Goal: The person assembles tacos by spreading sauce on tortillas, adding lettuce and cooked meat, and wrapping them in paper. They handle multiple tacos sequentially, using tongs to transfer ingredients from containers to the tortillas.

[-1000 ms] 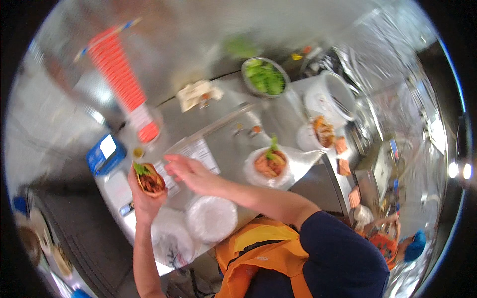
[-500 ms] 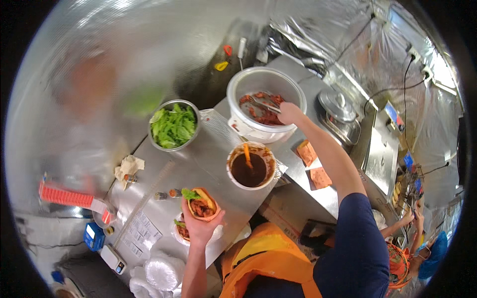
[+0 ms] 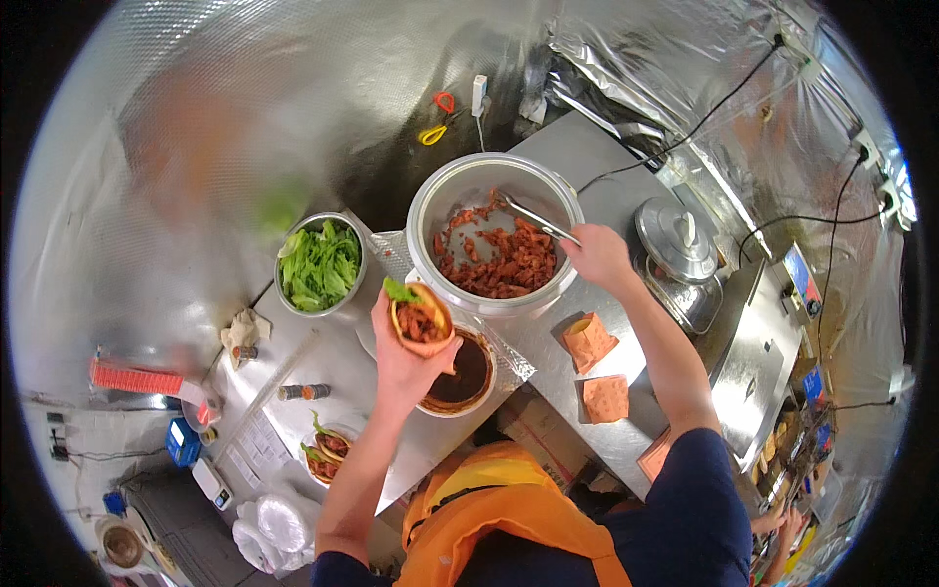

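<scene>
My left hand (image 3: 409,360) is wrapped round a stuffed bun (image 3: 423,319) in an orange paper sleeve, with chopped meat and green lettuce at its open top. It is above the near-left rim of the big round pot and partly covers a tub of dark brown sauce (image 3: 462,377). My right hand (image 3: 599,256) grips metal tongs (image 3: 536,217) by the handle end, their far end over the pot. Inside the pot (image 3: 423,220), chopped reddish-brown meat (image 3: 504,262) lies mostly to the near and right side. Stuffed buns with lettuce (image 3: 328,452) lie beside my left forearm.
A steel bowl of lettuce (image 3: 321,266) stands left of the pot. To the right are orange paper packets (image 3: 589,342) and a lidded metal pot (image 3: 677,240). Small jars (image 3: 303,391), plastic-wrapped bundles (image 3: 279,528) and a scale (image 3: 210,484) are at left. Another person's hands (image 3: 782,526) show lower right.
My left hand has lifted the stuffed bun forward to the pot's near side, over the sauce tub. My right hand and the tongs have drawn up from the meat towards the pot's right rim.
</scene>
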Demonstrator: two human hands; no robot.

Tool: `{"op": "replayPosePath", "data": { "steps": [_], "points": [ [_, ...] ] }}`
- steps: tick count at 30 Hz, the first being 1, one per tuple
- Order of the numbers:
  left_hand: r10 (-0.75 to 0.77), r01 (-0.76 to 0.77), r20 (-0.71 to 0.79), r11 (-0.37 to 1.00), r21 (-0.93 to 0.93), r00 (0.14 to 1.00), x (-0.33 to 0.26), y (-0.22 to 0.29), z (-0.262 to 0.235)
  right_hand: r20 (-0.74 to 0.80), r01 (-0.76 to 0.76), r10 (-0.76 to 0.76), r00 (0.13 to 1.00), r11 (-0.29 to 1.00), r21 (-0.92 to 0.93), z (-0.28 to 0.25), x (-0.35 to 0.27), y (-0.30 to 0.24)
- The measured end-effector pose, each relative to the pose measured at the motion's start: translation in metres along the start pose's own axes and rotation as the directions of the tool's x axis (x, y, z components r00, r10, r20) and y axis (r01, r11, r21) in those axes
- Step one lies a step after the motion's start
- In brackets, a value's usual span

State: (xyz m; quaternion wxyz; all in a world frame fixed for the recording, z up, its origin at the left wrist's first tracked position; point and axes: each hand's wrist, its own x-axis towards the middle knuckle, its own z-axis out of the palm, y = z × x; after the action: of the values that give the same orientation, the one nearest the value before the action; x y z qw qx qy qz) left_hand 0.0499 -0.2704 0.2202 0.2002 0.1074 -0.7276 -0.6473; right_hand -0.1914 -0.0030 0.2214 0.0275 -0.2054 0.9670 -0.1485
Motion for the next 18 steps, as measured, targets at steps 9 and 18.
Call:
{"op": "replayPosePath", "data": {
  "steps": [9,18],
  "points": [
    [0.174,-0.131,-0.066,0.898,0.420,0.982,0.087,-0.005,0.036,0.022,0.068,-0.093,0.995,0.847,0.528,-0.120,-0.117,-0.022],
    [0.247,-0.213,-0.113,0.945,0.248,0.963,0.090,-0.016,0.053,-0.097,0.234,-0.213,0.972,0.879,0.415,-0.122,-0.132,-0.053]
  ]
}}
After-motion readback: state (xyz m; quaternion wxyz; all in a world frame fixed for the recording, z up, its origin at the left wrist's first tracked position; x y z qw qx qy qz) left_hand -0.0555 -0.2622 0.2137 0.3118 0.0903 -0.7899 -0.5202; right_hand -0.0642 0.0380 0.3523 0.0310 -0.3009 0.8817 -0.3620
